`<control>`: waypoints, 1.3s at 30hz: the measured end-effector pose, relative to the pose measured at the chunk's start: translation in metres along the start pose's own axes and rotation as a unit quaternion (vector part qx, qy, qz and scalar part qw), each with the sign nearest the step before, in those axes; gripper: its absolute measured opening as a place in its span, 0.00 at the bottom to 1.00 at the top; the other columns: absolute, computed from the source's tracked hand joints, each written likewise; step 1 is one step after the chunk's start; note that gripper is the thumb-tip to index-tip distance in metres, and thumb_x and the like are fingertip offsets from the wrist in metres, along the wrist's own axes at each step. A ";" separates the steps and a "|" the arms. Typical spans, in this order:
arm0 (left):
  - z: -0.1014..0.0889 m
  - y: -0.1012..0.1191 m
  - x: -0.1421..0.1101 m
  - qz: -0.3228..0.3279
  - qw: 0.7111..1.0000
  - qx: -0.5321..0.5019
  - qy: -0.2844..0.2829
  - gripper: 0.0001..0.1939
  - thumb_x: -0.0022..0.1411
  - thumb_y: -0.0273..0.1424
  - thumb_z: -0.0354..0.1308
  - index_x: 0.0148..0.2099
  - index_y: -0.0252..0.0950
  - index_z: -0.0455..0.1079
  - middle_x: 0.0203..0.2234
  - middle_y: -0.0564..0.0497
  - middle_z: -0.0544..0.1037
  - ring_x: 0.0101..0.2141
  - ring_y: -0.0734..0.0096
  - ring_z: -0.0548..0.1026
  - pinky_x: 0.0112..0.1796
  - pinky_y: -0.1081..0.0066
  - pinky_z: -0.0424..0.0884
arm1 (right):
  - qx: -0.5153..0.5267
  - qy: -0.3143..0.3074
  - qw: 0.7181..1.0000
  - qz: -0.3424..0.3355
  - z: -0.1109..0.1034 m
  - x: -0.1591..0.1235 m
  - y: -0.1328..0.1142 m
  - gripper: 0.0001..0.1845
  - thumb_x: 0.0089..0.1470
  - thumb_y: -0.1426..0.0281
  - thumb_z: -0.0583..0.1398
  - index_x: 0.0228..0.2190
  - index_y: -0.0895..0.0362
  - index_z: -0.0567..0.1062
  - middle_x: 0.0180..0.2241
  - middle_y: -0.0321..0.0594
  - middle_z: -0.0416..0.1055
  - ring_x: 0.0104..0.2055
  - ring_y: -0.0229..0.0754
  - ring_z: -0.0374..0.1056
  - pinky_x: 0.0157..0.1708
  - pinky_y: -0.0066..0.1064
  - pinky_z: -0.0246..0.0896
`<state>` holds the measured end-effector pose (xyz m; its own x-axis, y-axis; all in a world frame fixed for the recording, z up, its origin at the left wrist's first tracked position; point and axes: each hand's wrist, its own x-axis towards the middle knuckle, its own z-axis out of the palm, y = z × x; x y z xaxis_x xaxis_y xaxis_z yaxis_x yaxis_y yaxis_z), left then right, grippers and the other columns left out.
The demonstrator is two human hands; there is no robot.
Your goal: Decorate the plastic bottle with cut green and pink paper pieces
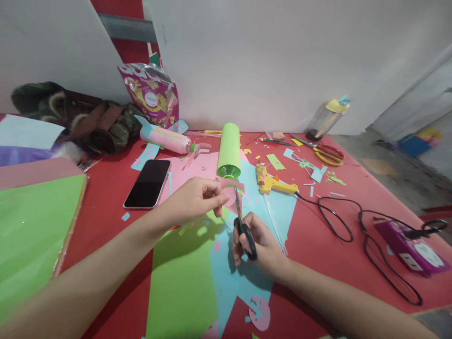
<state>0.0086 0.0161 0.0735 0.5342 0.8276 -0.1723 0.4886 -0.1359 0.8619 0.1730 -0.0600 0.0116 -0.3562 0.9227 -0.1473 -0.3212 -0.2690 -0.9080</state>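
Between its thumb and fingers my left hand pinches a small piece of pink paper. My right hand has its fingers through the black handles of a pair of scissors, whose blades point away from me and meet the pink paper. Just beyond lies a bottle wrapped in green paper, its clear green neck end toward me. Under both hands are a light blue sheet and a green sheet.
A phone lies left, near a pink-wrapped bottle. To the right are a yellow glue gun, its black cord, a purple power strip and yellow-handled scissors. A snack bag and a clear bottle stand behind.
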 end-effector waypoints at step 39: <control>-0.007 0.000 0.001 0.005 1.000 -0.010 0.018 0.14 0.54 0.36 0.51 0.20 0.34 0.66 0.16 0.55 0.71 0.17 0.81 0.63 0.20 0.79 0.59 | -0.014 0.024 1.000 -0.002 -0.001 0.001 -0.002 0.23 0.41 0.55 0.61 0.22 0.54 0.53 0.18 0.24 0.59 0.14 0.29 0.62 0.09 0.18 0.53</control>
<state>0.0044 0.0211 0.0763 0.5130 0.8457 -0.1467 0.4693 -0.1332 0.8729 0.1740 -0.0583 0.0132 -0.3119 0.9361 -0.1627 -0.2979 -0.2590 -0.9188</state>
